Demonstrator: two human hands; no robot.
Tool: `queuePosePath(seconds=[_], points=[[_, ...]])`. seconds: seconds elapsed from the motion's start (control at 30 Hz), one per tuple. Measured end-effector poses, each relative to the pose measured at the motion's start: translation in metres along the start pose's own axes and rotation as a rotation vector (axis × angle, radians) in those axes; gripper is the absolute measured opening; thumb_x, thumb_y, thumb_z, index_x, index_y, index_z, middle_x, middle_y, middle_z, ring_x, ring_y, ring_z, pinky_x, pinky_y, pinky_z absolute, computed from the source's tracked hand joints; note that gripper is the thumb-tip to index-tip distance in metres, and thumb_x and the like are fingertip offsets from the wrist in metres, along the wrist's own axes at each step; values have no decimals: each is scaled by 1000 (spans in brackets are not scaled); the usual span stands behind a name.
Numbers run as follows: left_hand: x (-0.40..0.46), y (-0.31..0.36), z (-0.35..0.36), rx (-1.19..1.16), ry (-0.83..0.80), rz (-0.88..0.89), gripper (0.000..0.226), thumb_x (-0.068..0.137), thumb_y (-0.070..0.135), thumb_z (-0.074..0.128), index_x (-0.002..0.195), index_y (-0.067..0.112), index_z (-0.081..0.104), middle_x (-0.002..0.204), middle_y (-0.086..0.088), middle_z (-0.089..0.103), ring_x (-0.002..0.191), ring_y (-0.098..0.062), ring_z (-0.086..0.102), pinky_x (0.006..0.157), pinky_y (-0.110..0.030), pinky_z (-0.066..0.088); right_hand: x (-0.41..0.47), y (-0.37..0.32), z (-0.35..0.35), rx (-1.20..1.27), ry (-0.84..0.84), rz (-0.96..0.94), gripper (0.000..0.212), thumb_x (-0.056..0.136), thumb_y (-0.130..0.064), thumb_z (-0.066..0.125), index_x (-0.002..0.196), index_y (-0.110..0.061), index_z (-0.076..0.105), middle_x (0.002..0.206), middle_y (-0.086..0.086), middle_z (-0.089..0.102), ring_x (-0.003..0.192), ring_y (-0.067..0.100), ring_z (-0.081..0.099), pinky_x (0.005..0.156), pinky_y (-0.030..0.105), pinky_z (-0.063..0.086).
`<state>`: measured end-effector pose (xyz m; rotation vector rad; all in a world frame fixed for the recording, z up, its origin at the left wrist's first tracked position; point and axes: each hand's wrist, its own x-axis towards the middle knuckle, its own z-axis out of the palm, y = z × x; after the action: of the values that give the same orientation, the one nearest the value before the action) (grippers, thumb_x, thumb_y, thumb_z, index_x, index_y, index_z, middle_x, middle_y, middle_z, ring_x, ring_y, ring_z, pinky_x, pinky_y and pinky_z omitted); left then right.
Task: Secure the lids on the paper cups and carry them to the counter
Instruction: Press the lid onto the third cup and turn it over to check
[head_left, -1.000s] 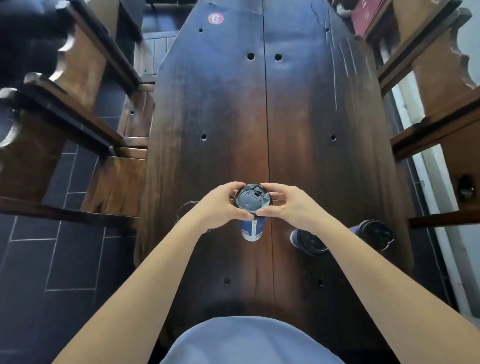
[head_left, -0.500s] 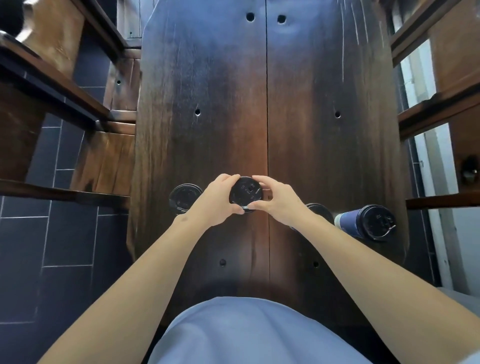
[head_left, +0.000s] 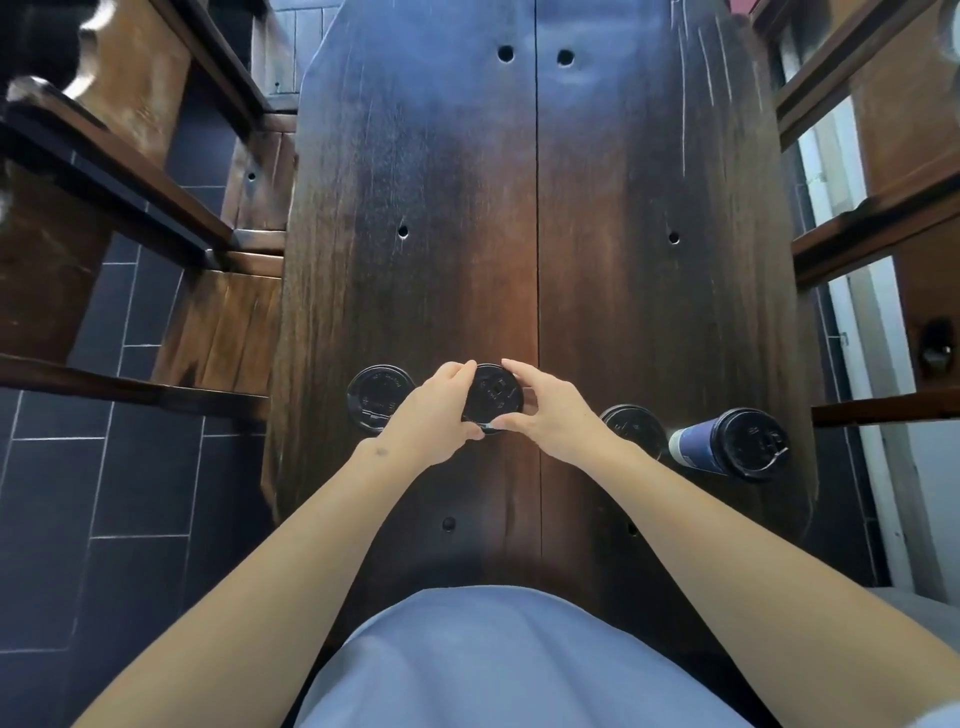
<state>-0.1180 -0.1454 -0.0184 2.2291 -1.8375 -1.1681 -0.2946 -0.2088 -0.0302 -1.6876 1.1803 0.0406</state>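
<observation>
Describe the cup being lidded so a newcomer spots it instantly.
On the dark wooden table, four black-lidded cups stand in a row near the person. It is the cup second from the left, the only one gripped by the left hand and right hand.

The bench (head_left: 613, 218) is dark stained wood, two long planks with heavy grain, a few pale scratches and small round holes, and a soft sheen where light hits the middle. The lids are black plastic, smooth and a bit glossy with moulded lettering: the one under the fingers (head_left: 457, 374), the left lid (head_left: 378, 397), and the right lid (head_left: 631, 428). The tipped cup (head_left: 698, 449) looks like matt navy paper with a pale rim at its base, capped in the same shiny black plastic. The chairs (head_left: 124, 171) are brown varnished wood. The floor (head_left: 104, 493) is dark matt tile with pale grout. The shirt (head_left: 498, 665) is soft, pale blue cloth.
</observation>
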Motion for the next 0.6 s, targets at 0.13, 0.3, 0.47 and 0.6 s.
queuePosePath(seconds=[0.13,0.3,0.47,0.6], points=[[-12,16,-7,-19,14,-14,111,86,32,84,166,15,10,174,-3,17,159,-26,22,125,-41,29,-26,2,-20,15,138,-15,74,90,-34,78,154,-27,41,156,-3,49,138,13,50,109,28,42],[-41,64,3,-88,480,386,58,90,2,75,145,8,58,146,-13,58,141,-30,50,117,-42,44,-86,45,-63,-121,434,-46,48,94,-17,72,140,-17,60,145,1,59,136,16,52,118,37,41],[-35,101,54,-403,425,408,36,95,-7,60,123,10,73,119,-6,66,107,-23,66,96,-38,58,-110,91,-71,-32,364,133,68,90,-16,75,151,-25,47,156,-4,48,147,17,41,122,45,36],[-12,108,76,-344,114,167,63,95,13,74,151,26,50,144,1,51,127,-20,56,109,-40,52,-109,105,-70,40,178,114,95,79,-22,85,158,-32,33,161,-9,39,150,14,34,122,48,36]])
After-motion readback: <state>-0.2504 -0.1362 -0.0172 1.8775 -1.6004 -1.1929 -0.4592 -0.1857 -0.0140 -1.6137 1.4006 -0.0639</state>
